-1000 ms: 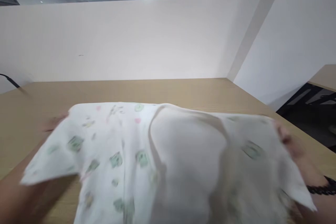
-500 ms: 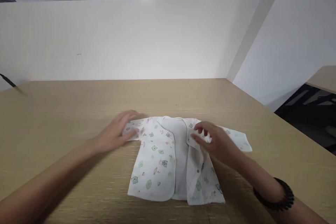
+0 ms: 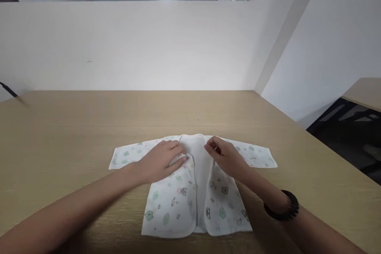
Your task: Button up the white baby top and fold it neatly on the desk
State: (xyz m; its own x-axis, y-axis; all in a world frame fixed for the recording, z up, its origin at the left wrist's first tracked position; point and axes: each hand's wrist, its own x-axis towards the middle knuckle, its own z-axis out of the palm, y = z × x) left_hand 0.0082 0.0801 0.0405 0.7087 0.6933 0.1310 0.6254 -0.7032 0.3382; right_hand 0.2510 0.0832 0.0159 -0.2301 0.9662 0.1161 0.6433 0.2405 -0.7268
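A white baby shirt [image 3: 172, 210] with small green and pink animal prints lies front up on the wooden table, its sleeves spread out to both sides. Its front is undone, and plain white inner back fabric shows between the two panels. My left hand [image 3: 162, 162] rests over the left panel near the neckline, thumb and fingers a little apart. At the neckline's other side, my right hand [image 3: 228, 158] has thumb and fingertips pinched together on the right panel's edge. Part of each shoulder is hidden under my hands.
The wooden table [image 3: 89, 111] reaches back to a white partition [image 3: 133, 47]. A white wall [image 3: 297, 67] stands on the right, with another tabletop [image 3: 366, 91] beyond it. A thin black object [image 3: 8, 89] is at the far left edge.
My left hand has moved right, from the left sleeve onto the panel by the neckline. The right panel, earlier folded back with a snap showing, now lies print side up. My right hand shifted slightly left.
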